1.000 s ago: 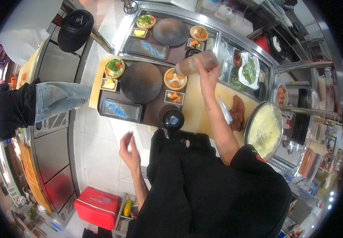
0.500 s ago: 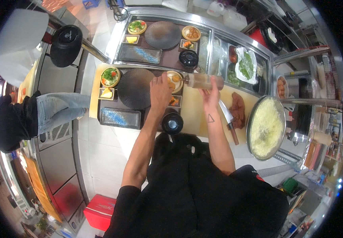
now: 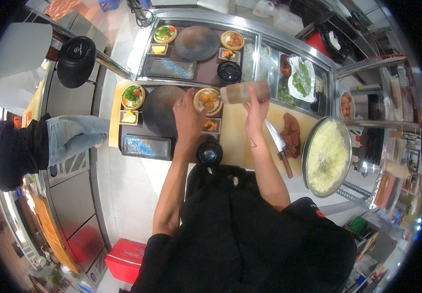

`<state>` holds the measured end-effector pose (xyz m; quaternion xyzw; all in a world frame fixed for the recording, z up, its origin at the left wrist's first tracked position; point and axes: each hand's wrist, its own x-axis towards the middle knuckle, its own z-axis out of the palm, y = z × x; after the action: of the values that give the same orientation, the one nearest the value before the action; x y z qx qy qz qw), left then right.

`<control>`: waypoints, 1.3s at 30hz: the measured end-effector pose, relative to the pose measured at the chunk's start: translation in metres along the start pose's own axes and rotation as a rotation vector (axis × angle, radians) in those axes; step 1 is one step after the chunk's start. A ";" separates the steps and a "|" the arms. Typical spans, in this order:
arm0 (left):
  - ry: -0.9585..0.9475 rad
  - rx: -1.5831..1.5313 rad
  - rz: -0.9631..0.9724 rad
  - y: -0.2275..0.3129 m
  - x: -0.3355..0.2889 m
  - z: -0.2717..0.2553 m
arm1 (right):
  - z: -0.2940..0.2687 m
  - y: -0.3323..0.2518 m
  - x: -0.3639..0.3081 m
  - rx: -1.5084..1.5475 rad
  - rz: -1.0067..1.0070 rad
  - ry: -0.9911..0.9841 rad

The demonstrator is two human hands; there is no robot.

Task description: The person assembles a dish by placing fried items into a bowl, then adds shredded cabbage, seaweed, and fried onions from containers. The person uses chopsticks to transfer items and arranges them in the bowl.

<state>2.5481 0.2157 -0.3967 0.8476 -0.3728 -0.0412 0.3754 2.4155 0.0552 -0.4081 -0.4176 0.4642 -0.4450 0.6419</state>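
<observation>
Clasped round a sideways bottle (image 3: 235, 93), the right hand (image 3: 256, 108) points it left toward the upper-centre bowl (image 3: 207, 89), nearer the left hand (image 3: 187, 117), whose hold is unclear.

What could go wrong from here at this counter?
The right hand holds a clear plastic bottle of brown liquid sideways at the round tan-rimmed bowl of golden balls, so drips could land outside. The brown-handled steel knife lies uncovered beside the right forearm; an arm swing might catch it.

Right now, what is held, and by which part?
The right hand grips the squeeze bottle by the base half of its body; whether the left hand holds the round bowl cannot be told.
</observation>
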 end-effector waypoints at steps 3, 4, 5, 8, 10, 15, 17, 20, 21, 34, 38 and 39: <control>0.180 -0.143 -0.093 0.013 -0.025 -0.046 | 0.017 -0.005 0.000 -0.163 -0.247 -0.112; 0.214 -0.182 -0.147 0.013 -0.039 -0.061 | 0.025 -0.010 -0.003 -0.241 -0.323 -0.150; 0.246 -0.222 -0.198 0.012 -0.055 -0.075 | 0.032 -0.016 -0.005 -0.318 -0.401 -0.184; 0.301 -0.282 -0.324 0.000 -0.113 -0.102 | 0.045 -0.022 -0.009 -0.530 -0.479 -0.228; 0.328 -0.234 -0.395 -0.010 -0.158 -0.110 | 0.055 -0.027 -0.015 -0.458 -0.493 -0.327; 0.260 -0.150 -0.618 -0.054 -0.268 -0.111 | 0.068 -0.026 -0.023 -0.499 -0.594 -0.409; 0.239 -0.111 -0.688 -0.066 -0.299 -0.111 | 0.070 -0.026 -0.025 -0.540 -0.637 -0.412; 0.227 -0.085 -0.767 -0.074 -0.324 -0.111 | 0.072 -0.029 -0.025 -0.633 -0.633 -0.369; 0.231 -0.090 -0.779 -0.076 -0.329 -0.110 | 0.070 -0.027 -0.021 -0.649 -0.641 -0.351; 0.244 -0.121 -0.727 -0.078 -0.308 -0.109 | 0.074 -0.037 -0.032 -0.612 -0.678 -0.381; 0.232 -0.116 -0.726 -0.086 -0.312 -0.109 | 0.066 -0.044 -0.017 -0.682 -0.698 -0.301; 0.226 -0.117 -0.726 -0.087 -0.312 -0.109 | 0.065 -0.044 -0.016 -0.694 -0.702 -0.295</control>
<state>2.4141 0.5272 -0.4423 0.9008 -0.0015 -0.0987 0.4228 2.4671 0.0674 -0.3486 -0.7950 0.3211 -0.3898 0.3361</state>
